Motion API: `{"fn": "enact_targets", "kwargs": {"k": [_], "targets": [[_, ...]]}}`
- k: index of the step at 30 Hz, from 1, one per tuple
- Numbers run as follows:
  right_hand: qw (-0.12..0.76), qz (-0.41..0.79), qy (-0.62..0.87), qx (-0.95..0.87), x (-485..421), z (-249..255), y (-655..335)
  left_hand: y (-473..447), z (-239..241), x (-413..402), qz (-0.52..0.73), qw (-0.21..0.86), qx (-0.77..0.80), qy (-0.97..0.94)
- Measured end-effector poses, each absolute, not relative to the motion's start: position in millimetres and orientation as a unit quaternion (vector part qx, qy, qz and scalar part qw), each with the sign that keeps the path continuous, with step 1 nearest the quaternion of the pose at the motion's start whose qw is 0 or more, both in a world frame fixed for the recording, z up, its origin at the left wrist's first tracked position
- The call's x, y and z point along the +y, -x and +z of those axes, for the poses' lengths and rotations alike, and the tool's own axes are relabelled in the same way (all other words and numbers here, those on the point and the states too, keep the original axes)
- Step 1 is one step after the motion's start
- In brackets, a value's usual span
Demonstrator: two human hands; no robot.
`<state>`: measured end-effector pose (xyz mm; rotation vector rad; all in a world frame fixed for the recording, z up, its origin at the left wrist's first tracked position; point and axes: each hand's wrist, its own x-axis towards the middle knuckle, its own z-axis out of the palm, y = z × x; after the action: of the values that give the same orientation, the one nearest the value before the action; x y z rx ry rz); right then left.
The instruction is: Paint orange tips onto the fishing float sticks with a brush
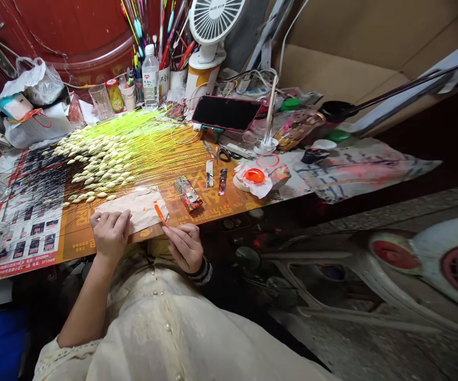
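Left hand (pixel 109 235): 1, fingers resting flat and unclenched on 1 sheet of tan paper (pixel 133 209)
Right hand (pixel 185 246): 1, fingers pinching 1 orange stick (pixel 159 213) at the paper's edge
White-bodied floats (pixel 97 164): 30-plus (too packed to count exactly), just beside the paper
Phone (pixel 226 113): 1, on the table beyond

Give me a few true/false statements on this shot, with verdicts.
1. The left hand rests on a tan paper sheet. True.
2. The right hand holds scissors. False: its fingertips pinch a small orange piece; the black-handled scissors lie farther off on the table.
3. The phone in a red case shows a lit screen. False: the screen is dark.
4. Rows of cream-bodied floats with yellow-green stems lie beyond the paper. True.
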<state>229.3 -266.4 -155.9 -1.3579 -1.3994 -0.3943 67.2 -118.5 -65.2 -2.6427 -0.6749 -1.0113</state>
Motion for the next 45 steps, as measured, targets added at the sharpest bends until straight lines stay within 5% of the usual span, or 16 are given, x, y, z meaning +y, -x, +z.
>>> {"fn": "enact_targets", "kwargs": {"k": [45], "targets": [[0.518,-0.179,0.565,-0.617,-258.5,-146.6,-210.6,-64.8,-69.0,-120.9,-0.327,0.094,-0.253,0.906]]}}
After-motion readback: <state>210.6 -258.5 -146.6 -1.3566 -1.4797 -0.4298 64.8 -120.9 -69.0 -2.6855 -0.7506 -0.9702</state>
